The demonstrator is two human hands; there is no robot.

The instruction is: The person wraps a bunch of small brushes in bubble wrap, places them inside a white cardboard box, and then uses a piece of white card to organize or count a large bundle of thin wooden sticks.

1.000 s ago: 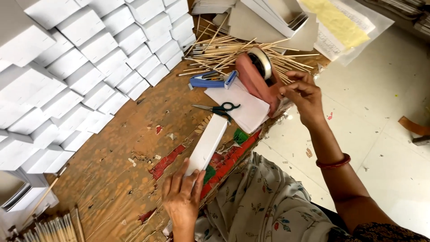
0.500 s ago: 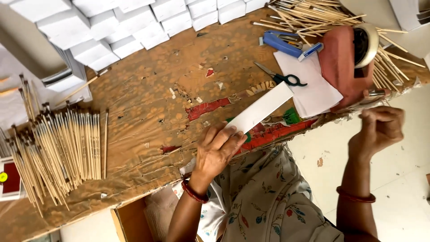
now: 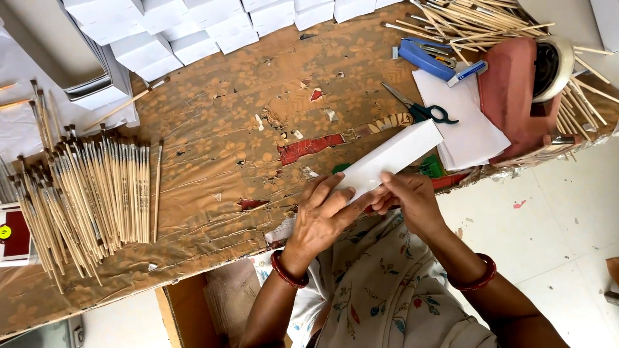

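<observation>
Tabletop (image 3: 213, 161): brown floral covering, wrinkled and torn, red patches showing through.
Brushes (image 3: 90, 193): thin pale wooden handles, dark tips, heaped in a loose fan at far left.
White boxes (image 3: 193, 29): flat rectangular cartons, stacked in rows along the far edge.
Left hand (image 3: 319, 216): palm down, fingers (image 3: 329, 187) spread flat over the near end of the long white box.
Long white box (image 3: 393, 158): slim, smooth card, lying slantwise at the near edge of the tabletop.
Right hand (image 3: 412, 200): fingers curled, pinching the same near end.
Scissors (image 3: 419, 109): dark looped handles.
Stapler (image 3: 425, 58): blue plastic.
Tape dispenser (image 3: 516, 96): dull red, blocky.
</observation>
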